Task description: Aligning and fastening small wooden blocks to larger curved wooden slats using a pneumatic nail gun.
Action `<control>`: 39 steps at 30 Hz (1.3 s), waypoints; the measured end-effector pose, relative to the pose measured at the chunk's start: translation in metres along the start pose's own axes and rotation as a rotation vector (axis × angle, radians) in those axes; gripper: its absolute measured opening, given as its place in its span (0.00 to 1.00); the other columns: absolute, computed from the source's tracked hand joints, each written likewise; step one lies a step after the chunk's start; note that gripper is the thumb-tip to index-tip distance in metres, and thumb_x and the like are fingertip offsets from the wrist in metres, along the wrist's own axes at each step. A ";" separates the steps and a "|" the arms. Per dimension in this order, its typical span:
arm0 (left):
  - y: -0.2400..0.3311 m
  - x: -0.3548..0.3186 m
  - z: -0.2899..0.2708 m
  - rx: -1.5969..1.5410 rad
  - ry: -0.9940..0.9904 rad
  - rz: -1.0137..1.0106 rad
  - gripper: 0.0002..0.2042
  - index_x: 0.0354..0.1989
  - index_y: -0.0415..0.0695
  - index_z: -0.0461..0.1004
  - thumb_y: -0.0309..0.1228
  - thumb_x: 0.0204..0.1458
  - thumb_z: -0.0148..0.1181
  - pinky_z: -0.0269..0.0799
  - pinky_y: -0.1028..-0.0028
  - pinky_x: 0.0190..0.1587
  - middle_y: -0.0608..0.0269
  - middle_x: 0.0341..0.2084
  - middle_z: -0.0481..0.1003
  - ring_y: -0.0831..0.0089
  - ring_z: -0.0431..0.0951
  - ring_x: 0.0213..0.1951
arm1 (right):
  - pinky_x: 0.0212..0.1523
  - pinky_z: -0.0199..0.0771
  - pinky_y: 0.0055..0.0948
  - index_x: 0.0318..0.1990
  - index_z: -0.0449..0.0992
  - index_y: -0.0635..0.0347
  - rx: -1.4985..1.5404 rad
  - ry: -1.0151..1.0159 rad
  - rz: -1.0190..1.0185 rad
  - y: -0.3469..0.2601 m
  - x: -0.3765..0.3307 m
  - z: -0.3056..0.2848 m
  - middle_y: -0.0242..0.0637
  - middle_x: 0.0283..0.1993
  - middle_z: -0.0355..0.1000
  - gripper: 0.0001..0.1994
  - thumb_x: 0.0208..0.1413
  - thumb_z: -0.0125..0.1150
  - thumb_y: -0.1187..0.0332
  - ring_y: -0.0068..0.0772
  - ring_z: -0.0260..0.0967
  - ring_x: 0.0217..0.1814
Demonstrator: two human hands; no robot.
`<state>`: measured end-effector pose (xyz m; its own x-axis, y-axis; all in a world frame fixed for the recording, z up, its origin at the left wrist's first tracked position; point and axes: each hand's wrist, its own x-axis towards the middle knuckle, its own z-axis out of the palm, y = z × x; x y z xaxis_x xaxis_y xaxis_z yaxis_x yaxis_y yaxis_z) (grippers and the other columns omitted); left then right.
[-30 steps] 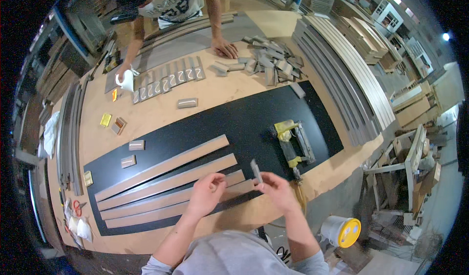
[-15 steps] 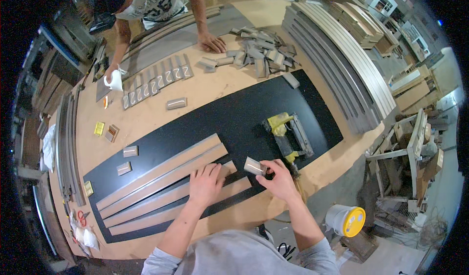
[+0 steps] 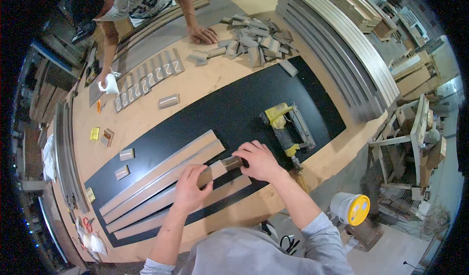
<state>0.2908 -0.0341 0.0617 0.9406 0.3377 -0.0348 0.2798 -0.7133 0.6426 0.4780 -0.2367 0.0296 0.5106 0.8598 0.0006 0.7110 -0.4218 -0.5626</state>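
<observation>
My left hand [image 3: 191,189] grips a long wooden strip [image 3: 214,171] near its right end, thumb on the near side and fingers over the far side. At that end, my right hand [image 3: 261,161] holds a small grey-brown wood block [image 3: 232,162] against the strip. The fingers partly cover the block, so how the two pieces meet is not fully visible. Other similar strips [image 3: 171,170] lie side by side on the black board [image 3: 215,111]. Beyond my right hand a nail gun [image 3: 288,131] wrapped in yellow tape lies on the board.
Across the table, a person [image 3: 202,34] holds a white bottle [image 3: 110,83] beside a row of glue-marked blocks [image 3: 149,77]. A pile of blocks [image 3: 254,38] lies at the back. Stacked long boards [image 3: 337,55] line the right side. A white bucket [image 3: 349,208] stands below the table's right edge.
My right hand has moved left with the block, bringing it to the strip's end. My left hand has shifted from lying over the strips to gripping one. The view has shifted slightly.
</observation>
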 end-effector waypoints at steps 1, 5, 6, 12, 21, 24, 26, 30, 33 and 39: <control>-0.001 0.001 0.004 -0.001 -0.006 0.045 0.23 0.53 0.42 0.76 0.31 0.47 0.71 0.73 0.59 0.59 0.54 0.51 0.76 0.53 0.76 0.54 | 0.59 0.71 0.44 0.52 0.80 0.49 -0.003 -0.028 -0.025 0.001 0.004 0.006 0.29 0.52 0.72 0.24 0.42 0.72 0.69 0.42 0.66 0.59; -0.004 -0.001 0.029 0.034 0.027 0.060 0.23 0.54 0.41 0.75 0.31 0.47 0.70 0.72 0.58 0.61 0.55 0.55 0.76 0.53 0.75 0.58 | 0.59 0.71 0.43 0.52 0.80 0.48 0.034 -0.013 -0.095 0.001 0.012 0.008 0.29 0.52 0.71 0.25 0.41 0.72 0.70 0.42 0.66 0.58; -0.003 0.000 0.034 0.031 0.023 0.056 0.23 0.54 0.41 0.75 0.31 0.47 0.70 0.72 0.58 0.61 0.55 0.55 0.76 0.53 0.75 0.58 | 0.61 0.70 0.46 0.52 0.80 0.47 0.049 -0.047 -0.068 0.006 0.011 0.009 0.30 0.53 0.71 0.25 0.42 0.74 0.68 0.42 0.65 0.60; 0.001 0.010 0.045 0.078 -0.020 -0.002 0.24 0.54 0.42 0.74 0.30 0.46 0.70 0.69 0.57 0.62 0.57 0.54 0.76 0.55 0.73 0.58 | 0.61 0.70 0.45 0.52 0.81 0.47 0.084 -0.075 -0.065 0.011 0.014 0.009 0.30 0.53 0.71 0.24 0.41 0.76 0.67 0.42 0.65 0.60; 0.000 0.016 0.049 0.046 -0.040 0.002 0.25 0.54 0.40 0.73 0.27 0.44 0.71 0.68 0.54 0.61 0.48 0.50 0.75 0.47 0.72 0.55 | 0.60 0.69 0.43 0.51 0.81 0.47 0.078 -0.045 -0.103 0.017 0.013 0.009 0.28 0.52 0.72 0.23 0.43 0.76 0.65 0.40 0.65 0.59; -0.001 0.016 0.052 0.104 -0.050 0.027 0.25 0.55 0.39 0.73 0.28 0.45 0.71 0.70 0.56 0.60 0.51 0.49 0.74 0.50 0.73 0.54 | 0.57 0.69 0.42 0.50 0.81 0.46 0.076 -0.024 -0.106 0.017 0.013 0.010 0.28 0.52 0.72 0.23 0.42 0.76 0.64 0.39 0.66 0.58; 0.001 0.017 0.050 0.112 -0.087 0.007 0.26 0.56 0.39 0.72 0.28 0.47 0.71 0.69 0.55 0.59 0.50 0.49 0.72 0.49 0.72 0.54 | 0.56 0.69 0.42 0.49 0.81 0.46 0.084 -0.004 -0.102 0.017 0.013 0.011 0.27 0.51 0.72 0.23 0.42 0.76 0.64 0.39 0.66 0.58; 0.004 0.017 0.050 0.189 -0.097 0.041 0.26 0.57 0.39 0.72 0.29 0.47 0.71 0.68 0.54 0.58 0.51 0.49 0.72 0.50 0.71 0.55 | 0.53 0.69 0.42 0.48 0.81 0.46 0.056 0.007 -0.082 0.016 0.012 0.012 0.27 0.48 0.72 0.22 0.41 0.76 0.64 0.39 0.66 0.56; 0.007 0.018 0.050 0.216 -0.096 0.027 0.26 0.55 0.38 0.72 0.29 0.46 0.73 0.69 0.54 0.58 0.47 0.48 0.73 0.47 0.71 0.53 | 0.53 0.68 0.44 0.48 0.82 0.45 0.055 0.012 -0.048 0.015 0.008 0.017 0.27 0.47 0.72 0.22 0.42 0.76 0.63 0.38 0.67 0.55; 0.004 0.019 0.050 0.263 -0.134 0.030 0.27 0.57 0.40 0.71 0.29 0.47 0.72 0.67 0.54 0.58 0.52 0.47 0.72 0.50 0.71 0.54 | 0.53 0.67 0.47 0.50 0.83 0.44 0.090 0.083 0.193 -0.009 -0.017 0.031 0.29 0.47 0.75 0.21 0.46 0.74 0.57 0.40 0.68 0.54</control>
<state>0.3191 -0.0610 0.0251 0.9614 0.2423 -0.1307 0.2751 -0.8625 0.4248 0.4477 -0.2390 0.0096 0.6735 0.7376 -0.0483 0.5521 -0.5454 -0.6306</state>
